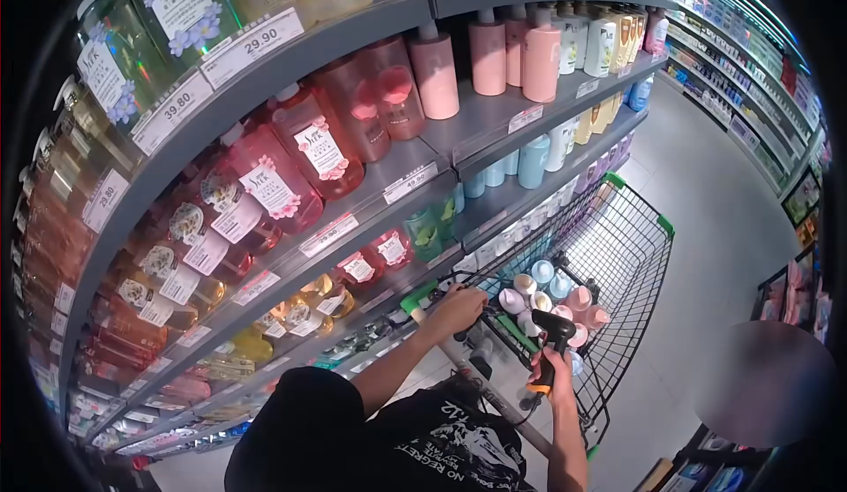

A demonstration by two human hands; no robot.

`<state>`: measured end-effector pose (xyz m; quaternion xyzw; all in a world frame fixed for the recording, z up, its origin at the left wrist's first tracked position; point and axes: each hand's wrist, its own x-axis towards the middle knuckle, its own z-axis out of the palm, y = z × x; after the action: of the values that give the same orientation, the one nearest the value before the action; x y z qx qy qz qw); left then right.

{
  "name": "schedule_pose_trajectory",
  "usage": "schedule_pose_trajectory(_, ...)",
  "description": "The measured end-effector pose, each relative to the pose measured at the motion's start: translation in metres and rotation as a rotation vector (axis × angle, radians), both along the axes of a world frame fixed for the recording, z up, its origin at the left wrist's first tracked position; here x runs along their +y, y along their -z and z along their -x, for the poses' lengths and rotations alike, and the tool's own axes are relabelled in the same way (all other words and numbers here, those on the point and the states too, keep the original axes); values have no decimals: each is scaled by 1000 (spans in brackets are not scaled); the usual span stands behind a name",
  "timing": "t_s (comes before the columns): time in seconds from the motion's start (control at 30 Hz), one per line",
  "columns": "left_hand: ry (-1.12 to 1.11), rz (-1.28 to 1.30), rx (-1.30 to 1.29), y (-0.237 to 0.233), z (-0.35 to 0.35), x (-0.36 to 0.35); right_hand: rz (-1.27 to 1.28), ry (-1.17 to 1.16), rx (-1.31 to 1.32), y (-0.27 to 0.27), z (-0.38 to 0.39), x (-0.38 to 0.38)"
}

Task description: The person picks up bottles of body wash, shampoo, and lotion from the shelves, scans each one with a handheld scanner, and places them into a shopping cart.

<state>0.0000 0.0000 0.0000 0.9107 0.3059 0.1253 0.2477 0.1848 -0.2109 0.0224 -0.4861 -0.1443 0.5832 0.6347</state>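
My right hand (559, 375) grips a black handheld barcode scanner (553, 326) with an orange patch low on its handle. The scanner is over the near end of a wire shopping cart (631, 271) with green corner pieces. My left hand (459, 308) is at the cart's near left corner, fingers curled closed; what lies inside them is hidden. Just beyond the scanner, pump bottles (578, 298) in pink, white and pale blue stand bunched in the cart.
A curved shelf unit (353, 214) runs along my left, filled with red, pink and amber bottles above price tags (410, 183). Tiled floor (706, 218) extends on the right towards another stocked shelf (741, 77). A blurred round patch covers part of the lower right.
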Motion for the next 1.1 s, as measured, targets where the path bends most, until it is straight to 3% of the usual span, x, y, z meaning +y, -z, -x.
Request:
schedule_pose_trajectory(0.07, -7, 72, -84, 12, -18, 0, 5, 14, -48, -5, -16, -1)
schedule_pose_trajectory(0.1, -12, 24, 10, -7, 36, 15, -42, 12, 46, 3, 36, 13)
schedule_pose_trajectory(0.43, -8, 15, -24, 1, 40, -16, -19, 42, -16, 0, 41, -14)
schedule_pose_trajectory(1.1, -57, 49, -210, 9, 183, -65, -43, 34, 36, 11, 188, -67)
